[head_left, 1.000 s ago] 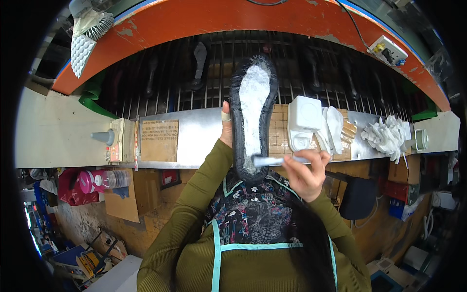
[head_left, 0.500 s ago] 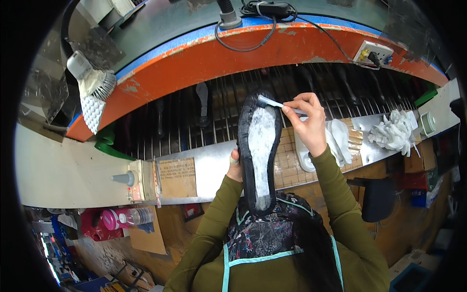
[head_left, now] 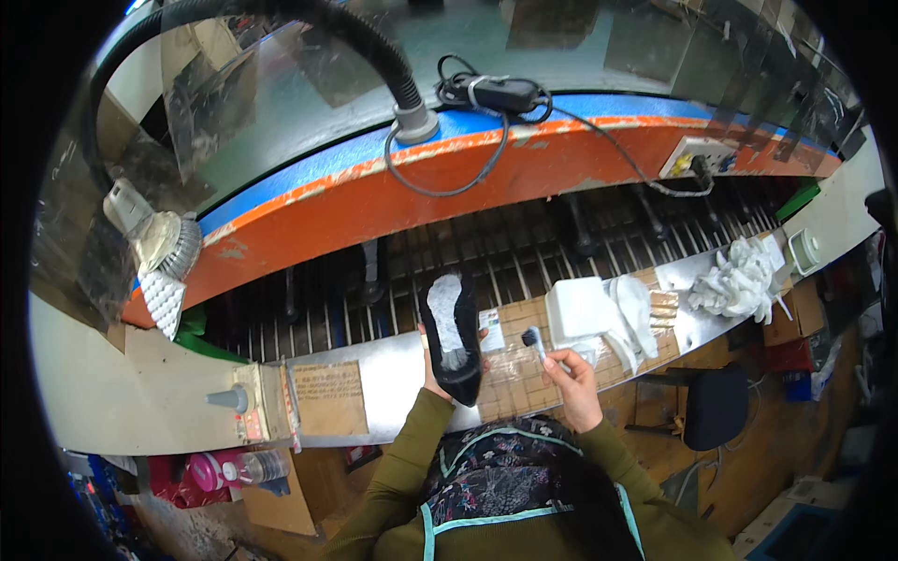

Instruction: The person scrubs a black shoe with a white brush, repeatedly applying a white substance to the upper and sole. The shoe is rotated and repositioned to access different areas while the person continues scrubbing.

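My left hand [head_left: 431, 366] holds a black shoe sole [head_left: 453, 337] upright from behind, its whitish inner face turned toward me. My right hand [head_left: 572, 383] grips a small brush [head_left: 537, 345] with dark bristles, held just right of the sole and above the bench, not touching it. A white square container [head_left: 579, 311] stands on the bench right beside the brush.
A rod conveyor [head_left: 524, 248] runs behind the bench under an orange and blue hood [head_left: 468, 178]. White rags [head_left: 739, 280] and a small jar [head_left: 803, 251] lie at the right. A black hose [head_left: 374, 56], a cable and a lamp [head_left: 164, 248] sit at the left.
The sole has come down and away from my view toward the bench. My right hand has taken the brush off the sole's tip and moved it down to the right.
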Motion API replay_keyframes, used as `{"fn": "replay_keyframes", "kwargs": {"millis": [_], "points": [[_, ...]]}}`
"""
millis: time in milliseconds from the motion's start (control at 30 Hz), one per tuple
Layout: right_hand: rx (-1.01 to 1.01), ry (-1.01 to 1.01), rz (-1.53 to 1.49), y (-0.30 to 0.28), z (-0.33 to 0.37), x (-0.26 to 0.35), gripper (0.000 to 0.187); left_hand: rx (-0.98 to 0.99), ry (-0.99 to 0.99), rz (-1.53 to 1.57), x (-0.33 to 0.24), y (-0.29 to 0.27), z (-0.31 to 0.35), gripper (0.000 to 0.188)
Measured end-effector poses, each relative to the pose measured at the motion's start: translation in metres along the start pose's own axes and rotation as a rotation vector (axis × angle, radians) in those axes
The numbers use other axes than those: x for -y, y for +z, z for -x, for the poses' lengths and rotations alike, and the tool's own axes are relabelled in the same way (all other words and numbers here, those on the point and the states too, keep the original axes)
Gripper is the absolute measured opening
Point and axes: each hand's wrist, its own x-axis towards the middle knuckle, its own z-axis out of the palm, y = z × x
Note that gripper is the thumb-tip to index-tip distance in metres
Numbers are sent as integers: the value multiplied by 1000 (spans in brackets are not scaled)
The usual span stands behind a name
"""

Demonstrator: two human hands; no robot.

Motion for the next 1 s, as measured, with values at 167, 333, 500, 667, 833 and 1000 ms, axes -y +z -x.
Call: {"fn": "replay_keyframes", "kwargs": {"millis": [167,333,500,667,833,1000], "points": [[-171,69,-117,-27,6,0,21,-288,-92,16,-8,-38,-69,102],[-267,-58,-153,-36,-1,11,22,-248,132,75,-28,-51,-157,68],[-362,-243,255,-46,-34,26,32,-275,100,448,-13,-74,-185,41],[-377,-322,588,-73,-132,46,35,-546,-63,623,-2,-126,-147,53],[-316,26,1496,-134,-291,29,86,-383,-234,407,-7,-49,-63,25],[-187,175,1435,-112,-350,0,102,-224,-146,580,1,-80,12,79]]}}
